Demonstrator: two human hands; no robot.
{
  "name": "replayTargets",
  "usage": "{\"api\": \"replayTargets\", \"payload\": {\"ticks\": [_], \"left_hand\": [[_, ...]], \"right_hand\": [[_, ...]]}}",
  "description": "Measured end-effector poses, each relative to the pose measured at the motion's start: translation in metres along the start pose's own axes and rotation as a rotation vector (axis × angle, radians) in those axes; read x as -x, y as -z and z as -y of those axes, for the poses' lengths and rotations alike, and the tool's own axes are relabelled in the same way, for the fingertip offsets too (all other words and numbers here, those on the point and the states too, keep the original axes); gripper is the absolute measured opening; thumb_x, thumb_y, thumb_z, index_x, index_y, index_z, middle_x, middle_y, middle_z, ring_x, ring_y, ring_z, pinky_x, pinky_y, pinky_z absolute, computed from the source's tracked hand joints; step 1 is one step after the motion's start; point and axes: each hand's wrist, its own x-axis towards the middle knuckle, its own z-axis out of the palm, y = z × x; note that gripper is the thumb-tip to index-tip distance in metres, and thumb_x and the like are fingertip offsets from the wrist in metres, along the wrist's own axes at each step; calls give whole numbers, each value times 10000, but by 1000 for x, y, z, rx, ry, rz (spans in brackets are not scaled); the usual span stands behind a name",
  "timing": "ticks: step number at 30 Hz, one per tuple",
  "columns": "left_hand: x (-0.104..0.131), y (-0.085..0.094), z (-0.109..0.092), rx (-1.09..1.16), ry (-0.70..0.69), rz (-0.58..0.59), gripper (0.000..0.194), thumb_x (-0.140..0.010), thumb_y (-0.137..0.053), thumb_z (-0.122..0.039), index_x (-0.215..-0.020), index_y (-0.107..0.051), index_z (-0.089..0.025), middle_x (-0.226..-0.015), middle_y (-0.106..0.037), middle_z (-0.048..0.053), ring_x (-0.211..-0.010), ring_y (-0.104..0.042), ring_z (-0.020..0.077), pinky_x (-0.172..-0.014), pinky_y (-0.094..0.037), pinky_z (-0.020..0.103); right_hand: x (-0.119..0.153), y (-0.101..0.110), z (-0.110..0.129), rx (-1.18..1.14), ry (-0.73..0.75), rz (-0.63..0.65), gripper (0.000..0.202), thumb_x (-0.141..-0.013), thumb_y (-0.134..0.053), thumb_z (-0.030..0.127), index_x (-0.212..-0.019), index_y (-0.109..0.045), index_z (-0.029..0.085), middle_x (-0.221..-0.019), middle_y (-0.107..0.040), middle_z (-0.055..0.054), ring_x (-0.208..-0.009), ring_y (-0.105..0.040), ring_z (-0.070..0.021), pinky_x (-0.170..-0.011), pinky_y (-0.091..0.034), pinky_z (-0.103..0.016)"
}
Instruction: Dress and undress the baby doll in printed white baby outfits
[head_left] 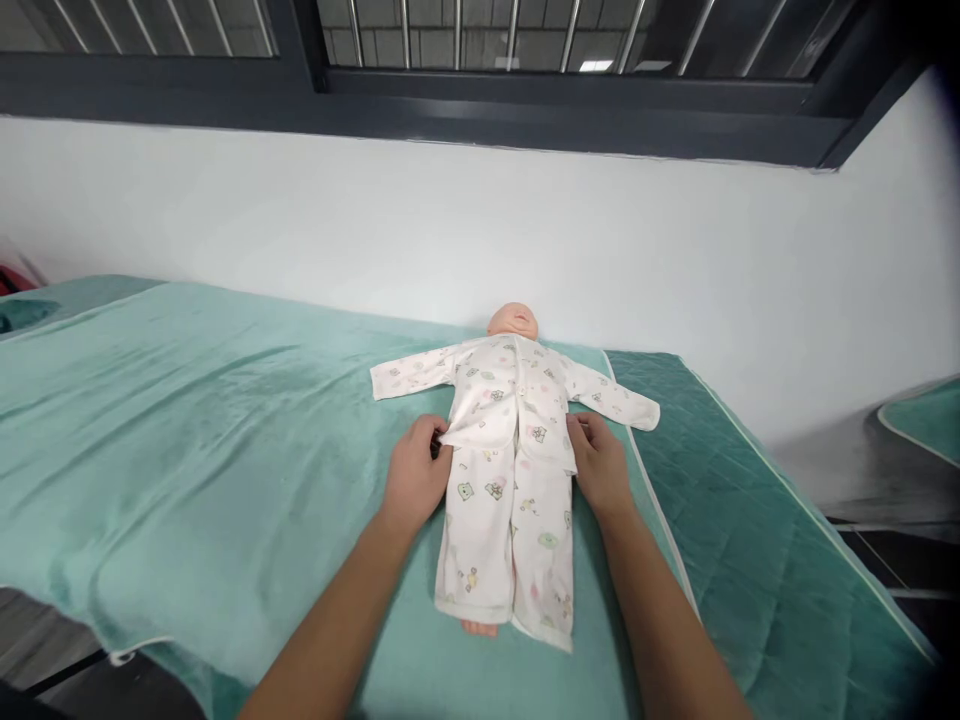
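Observation:
A baby doll [513, 320] lies on its back, dressed in a white printed long-sleeved shirt [491, 385] and matching trousers [480, 540]. Both sleeves stretch out sideways, and their cuffs show no doll hands. Below the left trouser leg the toes of one foot peek out. My left hand [417, 470] is closed at the shirt's left side, just above the hem, with its fingertips pinching the cloth. On the opposite side my right hand [600, 460] grips the shirt's edge near the hem, its fingertips partly tucked under the fabric.
Under the doll spreads a light green blanket [187, 420], over a darker green quilted mat [720, 500] at the right. Behind it rises a white wall [300, 220] with a dark window frame [562, 115] and metal bars. Another green padded edge [926, 420] shows at far right.

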Motion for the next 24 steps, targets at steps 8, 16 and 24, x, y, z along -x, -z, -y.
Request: {"api": "replayTargets", "payload": {"ticks": [8,16,24], "left_hand": [[-1,-2,4,17,3,-3,74,-862,-491,-239,-871,-563,-228,-880,-633,-7,-772,-551,162,-695,-403,288],[-10,-4,10,144,-28,-29,142,-771,-454,-121,-731,-561,-205,-714,-584,-21,-697,-515,151,-665,-376,271],[-7,-2,6,94,-116,-80,137,-770,-434,-136,-697,-530,-200,-685,-553,-18,-683,-492,154,-658,-359,270]], "right_hand": [[1,0,2,-63,-66,-72,396,-861,-543,583,-862,-655,203,-677,-665,-1,-628,-547,-176,-613,-385,-283],[-1,-2,-3,-104,-66,-56,389,-844,-550,569,-876,-680,204,-751,-704,-18,-693,-593,-195,-658,-415,-291],[4,-2,-2,89,94,-36,443,-911,-414,555,-910,-678,199,-711,-669,-28,-634,-558,-194,-612,-367,-288]]}}
